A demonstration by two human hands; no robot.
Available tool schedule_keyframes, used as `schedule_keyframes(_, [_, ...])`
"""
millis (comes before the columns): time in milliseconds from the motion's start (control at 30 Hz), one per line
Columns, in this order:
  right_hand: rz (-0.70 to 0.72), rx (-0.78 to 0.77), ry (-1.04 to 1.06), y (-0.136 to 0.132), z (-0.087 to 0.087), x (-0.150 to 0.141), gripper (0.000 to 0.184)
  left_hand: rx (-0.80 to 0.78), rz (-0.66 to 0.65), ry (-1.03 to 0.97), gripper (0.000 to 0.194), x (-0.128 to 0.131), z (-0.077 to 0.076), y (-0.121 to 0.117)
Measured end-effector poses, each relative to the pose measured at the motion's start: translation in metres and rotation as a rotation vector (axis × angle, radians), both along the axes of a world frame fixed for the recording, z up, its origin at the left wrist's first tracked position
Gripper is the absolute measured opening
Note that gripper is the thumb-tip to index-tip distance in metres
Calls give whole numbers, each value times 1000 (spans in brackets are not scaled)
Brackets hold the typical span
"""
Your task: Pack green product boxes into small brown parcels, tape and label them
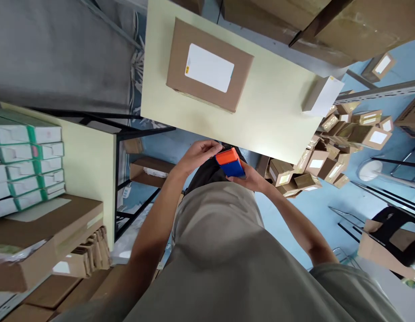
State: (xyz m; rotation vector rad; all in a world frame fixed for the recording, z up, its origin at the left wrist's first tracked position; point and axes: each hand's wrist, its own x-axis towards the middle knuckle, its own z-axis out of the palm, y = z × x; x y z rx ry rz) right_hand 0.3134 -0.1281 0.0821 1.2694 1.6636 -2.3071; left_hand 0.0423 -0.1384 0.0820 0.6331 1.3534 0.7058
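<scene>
Close to my body, at the near edge of a pale table (277, 116), I hold an orange and blue handheld device (230, 163) with both hands. My right hand (251, 178) cups it from below with fingers wrapped round its blue end. My left hand (199, 154) is curled over its orange end from the left. A brown cardboard box with a white label (209, 67) lies on the table beyond my hands. A small white box (323, 96) sits at the table's right edge.
A second table (90, 165) at left carries stacked white and green boxes (26, 156) and brown cartons (40, 237). Several small labelled cardboard boxes (338, 143) lie heaped on the blue floor at right. Metal shelving (378, 91) and a black chair (395, 232) stand further right.
</scene>
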Motion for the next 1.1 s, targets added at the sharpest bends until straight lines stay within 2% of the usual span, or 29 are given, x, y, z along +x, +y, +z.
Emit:
schedule_keyframes(167, [201,307,-100,-4,5,14,50,62,45,-40,55,4,5,-17])
schedule_keyframes(333, [383,550,-160,-5,5,26,40,131,-43,15,47,5,14,-21])
schedule_keyframes(467, [474,845,-188,1,14,33,39,253,-145,154,38,5,23,-24])
schedule_keyframes(600, [549,1050,-252,12,30,36,33,347,-107,306,34,11,31,-33])
schedule_keyframes(700, [583,1106,-327,16,38,37,34,384,-28,385,34,21,32,-41])
schedule_keyframes(800, [610,1108,-342,15,41,43,33,435,-15,447,32,27,30,-45])
schedule_keyframes(900, [645,1082,-381,14,39,64,32,487,21,511,28,17,23,-46])
schedule_keyframes(1033, [640,1020,-642,24,26,108,37,478,218,679,29,-23,-1,-44])
schedule_keyframes(1100, [643,1008,-682,34,12,122,38,411,223,676,31,-39,-23,-40])
